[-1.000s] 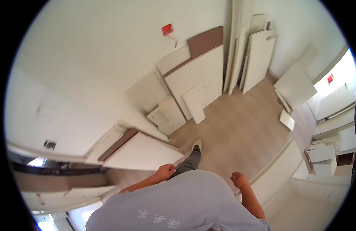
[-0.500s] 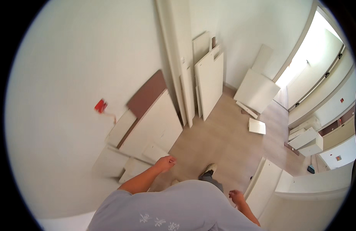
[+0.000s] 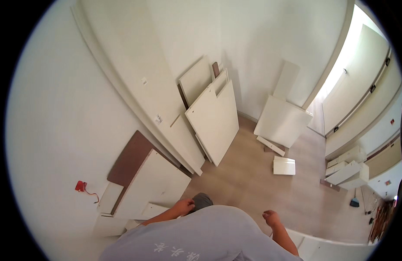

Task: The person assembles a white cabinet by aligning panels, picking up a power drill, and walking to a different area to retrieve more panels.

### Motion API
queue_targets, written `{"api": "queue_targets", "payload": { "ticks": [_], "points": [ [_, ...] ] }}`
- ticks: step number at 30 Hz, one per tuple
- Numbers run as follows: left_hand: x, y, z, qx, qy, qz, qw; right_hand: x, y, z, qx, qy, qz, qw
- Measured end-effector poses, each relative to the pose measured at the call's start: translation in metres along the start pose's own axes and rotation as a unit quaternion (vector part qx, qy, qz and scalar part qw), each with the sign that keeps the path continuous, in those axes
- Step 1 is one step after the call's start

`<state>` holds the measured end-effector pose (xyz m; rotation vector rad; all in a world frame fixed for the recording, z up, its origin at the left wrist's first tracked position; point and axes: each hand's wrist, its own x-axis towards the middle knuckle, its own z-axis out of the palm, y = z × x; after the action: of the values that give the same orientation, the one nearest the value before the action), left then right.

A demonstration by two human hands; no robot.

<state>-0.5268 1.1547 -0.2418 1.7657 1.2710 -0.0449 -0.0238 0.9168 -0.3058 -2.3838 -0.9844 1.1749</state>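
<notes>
**Walking among the leaning boards, hands free**

The left hand [image 3: 183, 205] is loosely curled and holds nothing, near the white panel [image 3: 155, 185] leaning at the wall. The right hand [image 3: 270, 217] seems loosely closed and empty, though it is small here. Stepping carefully avoids the small white board [image 3: 284, 165] on the floor [image 3: 253, 187].

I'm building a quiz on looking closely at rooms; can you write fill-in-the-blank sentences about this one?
1. Both the left hand and the right hand hold ____.
2. The white panels lean against the ____.
3. The small white board lies flat on the ____.
4. The little plug on the wall is coloured ____.

Missing words: nothing; wall; floor; red
</notes>
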Motion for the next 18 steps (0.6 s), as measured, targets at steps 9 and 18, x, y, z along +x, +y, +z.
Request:
{"api": "queue_targets", "payload": {
  "ticks": [9,18],
  "points": [
    [0.197,0.066,-0.093,-0.084,0.151,0.053,0.984,0.188,-0.101,-0.089,0.147,0.021,0.069,0.987],
    [0.35,0.186,-0.292,0.108,0.42,0.15,0.889,0.285,-0.105,-0.105,0.05,-0.032,-0.075,0.995]
  ]
}}
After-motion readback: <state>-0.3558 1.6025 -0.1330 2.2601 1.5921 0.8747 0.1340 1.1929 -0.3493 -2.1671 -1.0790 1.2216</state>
